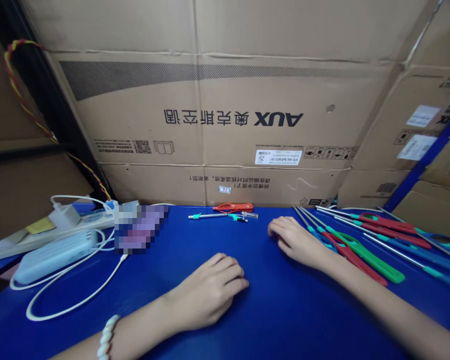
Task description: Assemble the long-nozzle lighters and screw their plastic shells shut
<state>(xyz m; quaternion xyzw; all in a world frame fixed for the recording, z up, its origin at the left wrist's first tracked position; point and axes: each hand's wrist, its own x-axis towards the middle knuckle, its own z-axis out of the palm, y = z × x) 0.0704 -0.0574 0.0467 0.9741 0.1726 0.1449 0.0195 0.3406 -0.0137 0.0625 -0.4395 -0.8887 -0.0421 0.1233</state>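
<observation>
My left hand [218, 289] rests on the blue table [277, 320], fingers curled in and held together, nothing showing in them. Farther right, my right hand [294, 240] lies on the table with loosely bent, slightly parted fingers and holds nothing visible. Just beside it lie several long-necked tools that look like stick lighters, with metal rods and coloured handles; a green handle [375, 260] and a red handle [360, 259] are closest. Between the hands, toward the back, a thin metal tube with teal fittings [210, 216] lies in front of a red plastic handle [234, 207].
Cardboard boxes [225, 90] form a wall behind the table. On the left are a white power strip [30, 239], a pale blue power bank [56, 255], looped white cables [75, 306] and a pixelated object [140, 230]. More rod tools [397, 250] lie at the right.
</observation>
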